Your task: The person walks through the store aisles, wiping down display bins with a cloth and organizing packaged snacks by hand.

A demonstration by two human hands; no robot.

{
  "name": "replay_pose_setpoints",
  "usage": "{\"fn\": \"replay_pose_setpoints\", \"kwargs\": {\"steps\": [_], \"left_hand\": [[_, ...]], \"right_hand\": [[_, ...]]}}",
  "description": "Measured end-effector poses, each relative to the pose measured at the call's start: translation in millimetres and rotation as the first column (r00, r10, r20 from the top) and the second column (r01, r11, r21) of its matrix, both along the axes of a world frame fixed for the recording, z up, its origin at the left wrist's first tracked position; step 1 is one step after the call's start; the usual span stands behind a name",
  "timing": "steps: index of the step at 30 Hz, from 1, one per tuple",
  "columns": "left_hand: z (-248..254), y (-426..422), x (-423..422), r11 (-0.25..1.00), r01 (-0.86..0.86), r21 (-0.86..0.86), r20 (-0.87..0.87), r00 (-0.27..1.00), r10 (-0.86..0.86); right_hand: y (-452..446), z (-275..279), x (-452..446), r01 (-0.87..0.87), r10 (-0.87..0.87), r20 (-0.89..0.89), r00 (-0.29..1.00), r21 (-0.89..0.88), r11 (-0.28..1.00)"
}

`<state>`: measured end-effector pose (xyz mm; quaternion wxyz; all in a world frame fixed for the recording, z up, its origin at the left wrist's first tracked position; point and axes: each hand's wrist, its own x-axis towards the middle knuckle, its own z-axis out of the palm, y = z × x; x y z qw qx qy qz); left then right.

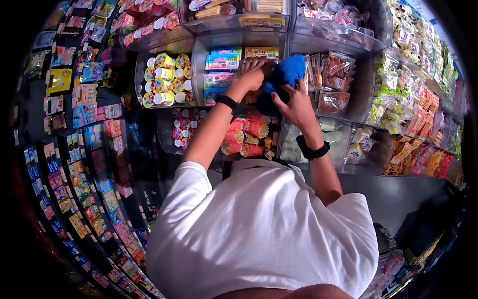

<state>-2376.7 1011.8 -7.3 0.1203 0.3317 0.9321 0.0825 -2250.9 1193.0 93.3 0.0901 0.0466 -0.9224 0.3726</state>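
Observation:
My left hand [251,74] reaches into a clear bin, its fingers stretched out over brown-and-yellow snack packs [262,53]. Stacked beside it are pink-and-blue snack packs [222,62]. A bunched blue cloth [288,72] lies over the divider to the right, close to my left fingers and partly covering the bin. My right hand [298,103] grips this cloth from its near side, thumb and fingers on the fabric. Right of the cloth, clear-wrapped reddish-brown snacks [338,72] fill part of another bin.
Yellow cups [164,79] fill the bin to the left. Red snack packets [244,132] sit in a lower bin just below my forearms. Tall racks of packaged goods [94,164] line the left side, and bins of wrapped sweets [398,84] stand at the right.

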Motion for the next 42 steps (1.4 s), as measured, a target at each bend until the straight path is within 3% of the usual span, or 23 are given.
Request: {"fn": "replay_pose_setpoints", "kwargs": {"steps": [2,3,7,11,12,14,16,20,21,24,26,27,28,32,34,38,39,42], "left_hand": [[56,5,-5,0.999,-0.044,0.02,0.184,0.982,0.04],[53,2,-19,0.977,-0.063,0.204,0.247,0.969,0.011],[33,1,-59,0.951,-0.125,0.283,0.102,0.99,0.1],[1,15,-69,0.968,-0.127,0.218,0.152,0.984,0.095],[9,19,-65,0.965,-0.148,0.218,0.159,0.981,0.114],[19,18,-59,0.971,-0.09,0.22,0.156,0.986,0.056],[7,17,-53,0.977,-0.019,0.213,0.114,0.993,-0.005],[7,10,-40,0.96,-0.003,0.28,0.172,0.984,-0.047],[0,8,-38,0.963,-0.042,0.266,0.163,0.987,-0.002],[54,-4,-9,0.84,-0.152,0.521,0.082,0.988,0.129],[68,-16,19,0.808,-0.255,0.531,0.113,0.966,0.231],[72,-23,29,0.77,-0.352,0.533,0.146,0.934,0.325],[37,-29,35,0.755,-0.296,0.585,0.022,0.936,0.35],[4,-30,49,0.698,-0.416,0.583,0.121,0.894,0.432],[3,-18,51,0.695,-0.427,0.579,0.15,0.893,0.424],[-9,-4,44,0.729,-0.517,0.449,0.232,0.855,0.463],[-9,-1,43,0.725,-0.614,0.313,0.343,0.785,0.516],[-12,4,44,0.648,-0.698,0.304,0.393,0.712,0.583]], "right_hand": [[2,9,13,0.042,-0.031,0.136,0.99,-0.079,0.996],[6,5,16,0.085,-0.076,0.123,0.99,-0.07,0.994],[20,6,21,0.223,-0.213,0.097,0.972,-0.105,0.969],[10,-1,-4,0.157,-0.157,0.009,0.988,-0.047,0.987],[7,-3,-13,0.164,-0.161,0.076,0.984,-0.036,0.986],[4,-19,-34,0.112,-0.114,-0.049,0.992,-0.035,0.993],[0,-27,-46,0.125,-0.118,0.06,0.991,-0.125,0.984],[-6,-29,-36,0.143,-0.14,0.043,0.989,-0.08,0.986],[-9,-24,-24,0.169,-0.156,0.168,0.973,-0.065,0.983],[-12,-37,7,0.167,-0.141,0.246,0.959,-0.086,0.982],[-14,-39,13,0.18,-0.154,0.245,0.957,-0.086,0.98],[-17,-40,17,0.198,-0.171,0.247,0.954,-0.09,0.976],[-19,-35,12,0.199,-0.177,0.225,0.958,-0.078,0.977],[-13,-50,-1,0.155,-0.134,0.214,0.968,-0.087,0.984],[-11,-50,-10,0.135,-0.129,0.105,0.986,-0.055,0.989],[-17,-43,-6,0.181,-0.181,-0.012,0.983,-0.031,0.983],[-17,-45,-1,0.167,-0.167,-0.044,0.985,0.011,0.986],[-22,-50,28,0.161,-0.159,-0.038,0.986,0.045,0.986]]}}
